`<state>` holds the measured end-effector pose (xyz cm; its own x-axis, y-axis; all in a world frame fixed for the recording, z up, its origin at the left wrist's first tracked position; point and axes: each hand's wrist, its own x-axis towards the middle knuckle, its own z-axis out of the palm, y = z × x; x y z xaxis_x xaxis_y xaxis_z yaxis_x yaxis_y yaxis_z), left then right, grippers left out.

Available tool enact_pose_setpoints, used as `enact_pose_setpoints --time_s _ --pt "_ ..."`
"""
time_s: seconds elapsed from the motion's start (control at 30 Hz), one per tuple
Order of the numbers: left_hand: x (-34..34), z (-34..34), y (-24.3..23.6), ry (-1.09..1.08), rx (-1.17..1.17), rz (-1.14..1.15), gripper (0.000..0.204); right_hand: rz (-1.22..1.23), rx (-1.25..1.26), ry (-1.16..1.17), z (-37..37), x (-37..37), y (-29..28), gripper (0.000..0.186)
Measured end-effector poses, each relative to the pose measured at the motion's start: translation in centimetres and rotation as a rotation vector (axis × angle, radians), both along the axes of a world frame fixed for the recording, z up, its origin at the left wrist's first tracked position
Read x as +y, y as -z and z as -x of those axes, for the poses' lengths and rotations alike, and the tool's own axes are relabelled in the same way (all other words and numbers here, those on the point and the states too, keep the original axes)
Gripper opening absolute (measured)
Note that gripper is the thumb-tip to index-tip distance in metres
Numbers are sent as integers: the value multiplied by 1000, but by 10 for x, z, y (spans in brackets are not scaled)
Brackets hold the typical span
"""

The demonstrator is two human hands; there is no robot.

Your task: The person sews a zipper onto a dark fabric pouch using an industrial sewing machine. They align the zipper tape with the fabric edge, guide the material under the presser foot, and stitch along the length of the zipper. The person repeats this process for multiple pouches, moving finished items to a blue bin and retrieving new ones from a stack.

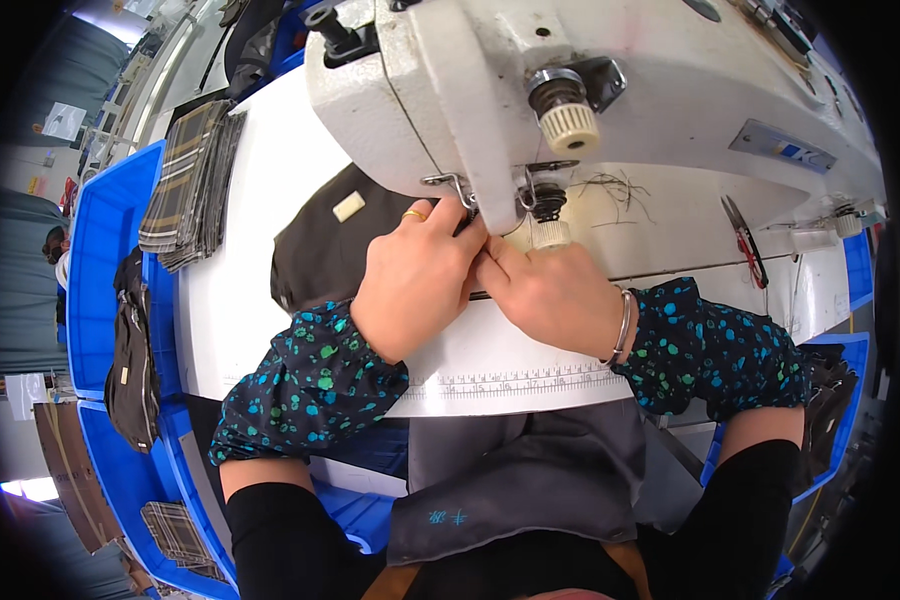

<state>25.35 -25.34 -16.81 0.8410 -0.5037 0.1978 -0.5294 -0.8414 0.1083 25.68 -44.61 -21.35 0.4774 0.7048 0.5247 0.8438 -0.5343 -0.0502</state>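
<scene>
A dark brown fabric piece with a small cream tag lies on the white table under the head of a sewing machine. My left hand, a ring on one finger, rests on the cloth with its fingers bent and closed at the edge beside the needle area. Close against it, my right hand pinches the cloth edge just in front of the machine. The fingertips nearly meet, and they partly hide the fabric between them. The needle and presser foot are mostly hidden.
Stacked plaid fabric pieces stand at the table's left edge, by blue bins holding more cloth. Red-handled scissors and loose thread ends lie to the right. A printed ruler runs along the front edge.
</scene>
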Motion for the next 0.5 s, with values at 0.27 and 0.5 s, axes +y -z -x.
enact_pose_setpoints --time_s 0.27,0.5 --pt "2 -2 -6 -2 73 41 46 -6 22 22 -3 -2 1 11" --pt "13 -9 -12 77 83 99 44 -51 12 -44 -3 -1 0 13"
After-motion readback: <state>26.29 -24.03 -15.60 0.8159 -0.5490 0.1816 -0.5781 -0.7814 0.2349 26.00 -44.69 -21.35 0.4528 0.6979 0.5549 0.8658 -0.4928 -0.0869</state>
